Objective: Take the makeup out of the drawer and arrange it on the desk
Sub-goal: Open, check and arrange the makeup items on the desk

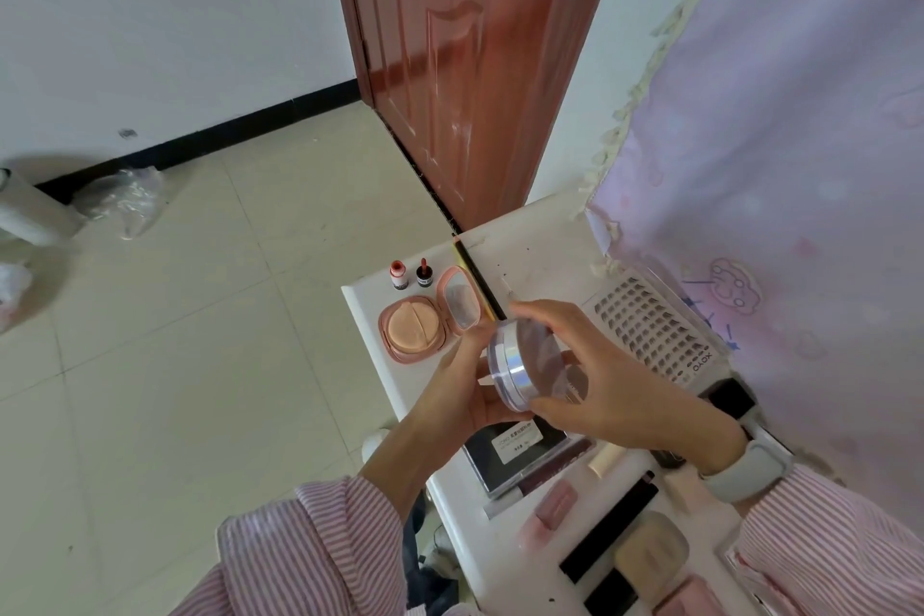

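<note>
The tabletop (540, 240) is white. The open compact (412, 335) is salmon pink with a peach puff inside. Two small bottles (398, 274) are white and black, each topped red. The pencil (477, 278) is black with a yellow edge. The round jar (515, 365) is clear with an iridescent silver band. The lash tray (650, 330) shows rows of black lashes on white. The sleeves (310, 550) are pink-and-white striped. The curtain (800, 140) is pale lilac with pink cartoon prints. The door (475, 65) is reddish brown, the floor (200, 315) cream tile.
</note>
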Demonstrator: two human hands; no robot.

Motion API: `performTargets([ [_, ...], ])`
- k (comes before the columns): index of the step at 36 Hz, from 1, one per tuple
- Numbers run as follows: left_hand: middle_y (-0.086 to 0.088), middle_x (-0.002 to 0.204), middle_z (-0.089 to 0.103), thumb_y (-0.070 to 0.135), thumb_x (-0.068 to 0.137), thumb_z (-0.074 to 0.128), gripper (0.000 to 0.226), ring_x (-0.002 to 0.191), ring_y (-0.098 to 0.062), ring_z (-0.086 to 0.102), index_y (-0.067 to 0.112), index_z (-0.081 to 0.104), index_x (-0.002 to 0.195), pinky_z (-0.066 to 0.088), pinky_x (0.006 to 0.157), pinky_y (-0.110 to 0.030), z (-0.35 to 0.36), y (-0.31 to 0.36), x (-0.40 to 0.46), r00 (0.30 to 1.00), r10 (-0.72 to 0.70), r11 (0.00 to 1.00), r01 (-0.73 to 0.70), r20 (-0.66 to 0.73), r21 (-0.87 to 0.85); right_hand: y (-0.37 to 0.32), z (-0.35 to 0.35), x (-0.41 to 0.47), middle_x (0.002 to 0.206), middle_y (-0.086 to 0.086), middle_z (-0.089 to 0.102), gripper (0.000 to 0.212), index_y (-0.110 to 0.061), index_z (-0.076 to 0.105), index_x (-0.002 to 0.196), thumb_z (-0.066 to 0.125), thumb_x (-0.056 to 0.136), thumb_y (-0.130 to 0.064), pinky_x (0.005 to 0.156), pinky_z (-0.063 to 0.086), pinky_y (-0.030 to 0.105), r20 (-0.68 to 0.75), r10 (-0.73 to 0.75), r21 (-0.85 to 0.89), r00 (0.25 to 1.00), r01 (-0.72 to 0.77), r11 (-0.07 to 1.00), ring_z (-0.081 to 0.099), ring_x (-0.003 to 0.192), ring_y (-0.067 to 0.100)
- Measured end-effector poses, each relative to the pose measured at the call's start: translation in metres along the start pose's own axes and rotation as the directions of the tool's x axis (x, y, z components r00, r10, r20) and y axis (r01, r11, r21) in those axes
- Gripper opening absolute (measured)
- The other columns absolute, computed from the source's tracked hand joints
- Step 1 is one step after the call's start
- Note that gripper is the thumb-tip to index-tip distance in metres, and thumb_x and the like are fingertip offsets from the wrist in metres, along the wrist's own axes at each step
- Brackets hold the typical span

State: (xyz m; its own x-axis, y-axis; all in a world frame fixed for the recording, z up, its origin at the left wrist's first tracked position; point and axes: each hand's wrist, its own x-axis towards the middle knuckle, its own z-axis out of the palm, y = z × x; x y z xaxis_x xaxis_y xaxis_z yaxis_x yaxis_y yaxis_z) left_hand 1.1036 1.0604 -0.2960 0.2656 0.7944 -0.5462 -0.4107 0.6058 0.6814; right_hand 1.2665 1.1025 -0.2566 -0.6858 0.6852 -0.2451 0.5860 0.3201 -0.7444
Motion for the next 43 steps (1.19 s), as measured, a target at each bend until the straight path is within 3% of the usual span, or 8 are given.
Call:
performTargets([
  [5,-0.016,0.105,0.067,0.062,0.082,0.047,0.059,0.096,-0.031,0.065,0.016,0.056,0.118,0.055,0.076,-0.04,-0.003,0.001,0.002,0.998,-0.054,0.995,0.051,-0.039,-0.091,0.007,-0.012,0.002,0.128,-0.029,0.029,0.077,-0.054,0.024,0.13,0.066,0.075,-0.021,0.087,0.046,0.01,-0.09,-0.007,0.184,0.996,0.024,0.983,0.037,0.116,-0.012],
  [11,-0.011,0.101,0.065,0.045,0.088,0.042,0.031,0.095,-0.03,0.066,0.024,0.055,0.107,0.058,0.064,-0.034,-0.006,0.0,-0.001,0.994,-0.088,0.971,0.07,-0.07,-0.227,0.039,-0.02,0.028,0.121,-0.005,0.046,0.058,-0.053,0.039,0.113,0.069,0.066,-0.039,0.095,0.047,0.046,-0.303,0.292,0.54,0.907,-0.089,0.837,0.058,0.107,0.017],
  [15,-0.018,0.112,0.06,0.039,0.093,0.039,0.03,0.098,-0.04,0.062,0.02,0.053,0.111,0.057,0.059,-0.037,-0.006,-0.002,-0.004,0.99,-0.126,0.935,0.099,-0.06,-0.342,0.065,-0.015,0.057,0.119,0.003,0.029,0.051,-0.031,0.04,0.122,0.067,0.081,-0.019,0.086,0.045,0.022,-0.409,0.424,0.49,0.808,-0.197,0.849,0.05,0.106,0.019],
  [22,-0.022,0.122,0.055,0.04,0.082,0.05,0.037,0.11,-0.046,0.054,0.019,0.051,0.112,0.056,0.052,-0.037,-0.01,0.003,-0.01,0.986,-0.129,0.934,0.085,-0.105,-0.346,0.087,-0.004,0.09,0.106,0.002,0.036,0.033,-0.011,0.044,0.095,0.07,0.078,-0.023,0.079,0.037,0.021,-0.576,0.373,0.199,0.727,-0.318,0.927,0.04,0.09,0.011],
  [29,-0.012,0.109,0.063,0.038,0.094,0.042,0.022,0.102,-0.039,0.062,0.025,0.055,0.106,0.059,0.065,-0.043,-0.015,0.005,-0.012,0.984,-0.063,0.976,0.026,-0.166,-0.215,0.102,0.003,0.091,0.142,0.014,0.027,0.046,-0.006,0.043,0.121,0.064,0.083,-0.021,0.104,0.029,0.035,-0.487,0.338,-0.027,0.805,-0.4,0.916,0.026,0.133,0.028],
  [34,-0.007,0.09,0.071,0.036,0.099,0.035,0.026,0.09,-0.037,0.067,0.022,0.058,0.101,0.059,0.064,-0.043,-0.012,0.009,-0.014,0.984,-0.02,0.969,-0.025,-0.179,-0.246,0.065,0.008,0.06,0.129,0.008,0.045,0.037,-0.006,0.05,0.116,0.054,0.086,-0.026,0.101,0.04,0.031,-0.604,-0.02,-0.071,0.797,-0.028,0.997,0.043,0.122,0.018],
  [39,-0.004,0.082,0.073,0.036,0.099,0.036,0.028,0.08,-0.026,0.07,0.019,0.058,0.102,0.058,0.059,-0.036,-0.007,0.011,-0.011,0.972,0.028,0.975,-0.078,-0.234,-0.208,0.026,0.015,0.024,0.13,-0.022,0.035,0.065,-0.032,0.029,0.135,0.053,0.078,-0.053,0.088,0.042,0.012,-0.297,-0.096,-0.007,0.95,0.098,0.995,0.04,0.115,-0.006],
  [43,-0.004,0.08,0.073,0.036,0.1,0.035,0.031,0.077,-0.022,0.07,0.018,0.06,0.102,0.055,0.057,-0.032,0.0,0.011,-0.008,0.968,0.066,0.98,-0.109,-0.242,-0.165,0.019,0.018,0.015,0.138,-0.014,0.027,0.088,-0.03,0.018,0.142,0.057,0.071,-0.064,0.095,0.029,0.009,-0.193,-0.132,-0.124,0.972,0.11,0.986,0.028,0.125,-0.004],
])
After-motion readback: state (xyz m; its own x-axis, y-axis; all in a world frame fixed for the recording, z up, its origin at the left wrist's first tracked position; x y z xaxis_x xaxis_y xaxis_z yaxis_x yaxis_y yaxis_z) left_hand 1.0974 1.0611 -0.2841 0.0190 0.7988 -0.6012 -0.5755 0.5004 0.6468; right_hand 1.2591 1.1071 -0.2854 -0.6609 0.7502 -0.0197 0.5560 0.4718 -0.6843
